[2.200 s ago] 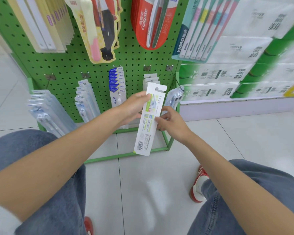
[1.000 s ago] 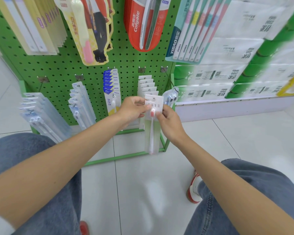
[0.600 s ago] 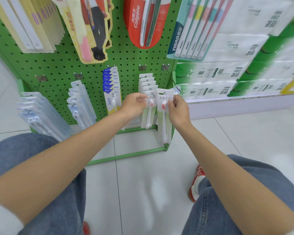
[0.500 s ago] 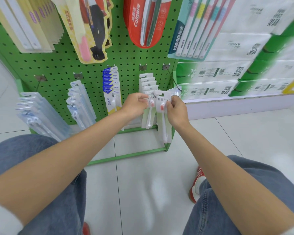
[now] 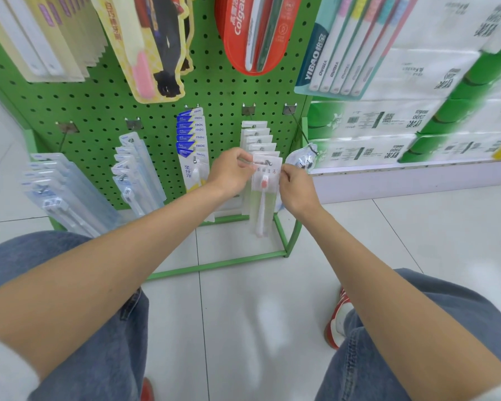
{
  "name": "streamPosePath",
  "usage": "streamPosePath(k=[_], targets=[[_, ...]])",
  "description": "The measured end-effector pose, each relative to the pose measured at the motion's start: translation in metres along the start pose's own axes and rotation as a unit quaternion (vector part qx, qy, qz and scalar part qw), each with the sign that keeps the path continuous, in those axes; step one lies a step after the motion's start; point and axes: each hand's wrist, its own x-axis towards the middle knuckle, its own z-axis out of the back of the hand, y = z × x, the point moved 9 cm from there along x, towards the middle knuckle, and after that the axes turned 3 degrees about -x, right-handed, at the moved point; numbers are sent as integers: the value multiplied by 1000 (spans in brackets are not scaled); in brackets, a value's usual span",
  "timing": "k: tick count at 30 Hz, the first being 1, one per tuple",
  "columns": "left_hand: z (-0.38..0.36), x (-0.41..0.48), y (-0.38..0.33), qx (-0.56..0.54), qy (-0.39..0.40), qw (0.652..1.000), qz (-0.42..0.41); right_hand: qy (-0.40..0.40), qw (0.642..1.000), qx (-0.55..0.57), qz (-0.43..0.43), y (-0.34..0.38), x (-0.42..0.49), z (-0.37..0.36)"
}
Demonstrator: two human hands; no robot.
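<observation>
Change: the toothbrush pack (image 5: pixel 263 198) was loose between the hands a second ago, off to the right of its row. Now its hang hole sits at the tip of the peg hook (image 5: pixel 269 162), front of the matching packs (image 5: pixel 255 134). Judged: hanging nearly done, and the pack just needs sliding back and letting go.

Left hand (image 5: pixel 230 173) pinches the header's left edge by the hook. Right hand (image 5: pixel 298 191) pinches the header's right edge. Both are clamped on the pack, close together, with the pack between them.

Long axis is vertical: brush head up just under the header, handle pointing down toward the floor (image 5: pixel 243 314). Printed front faces the person. FROG packs (image 5: pixel 192 134) hang just left of the left hand on the green pegboard (image 5: pixel 99 117).
</observation>
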Motion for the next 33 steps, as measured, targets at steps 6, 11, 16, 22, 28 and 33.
streamPosePath(k=[6, 11, 16, 22, 28, 33], targets=[[5, 6, -12, 1, 1, 1000, -27, -95, 978, -123, 136, 46, 8, 39], [4, 9, -21, 24, 14, 998, -52, -13, 949, -255, 187, 60, 38, 43], [-6, 7, -25, 67, 39, 994, -74, 83, 953, -241, 165, 59, 53, 32], [-7, 12, -19, 60, 34, 995, -68, 133, 959, -216, 122, 54, 68, 15], [-9, 16, -13, 46, 30, 997, -61, 155, 970, -166, 89, 49, 70, 17], [-4, 14, -17, 61, 22, 995, -77, 124, 973, -161, 108, 51, 65, 26]])
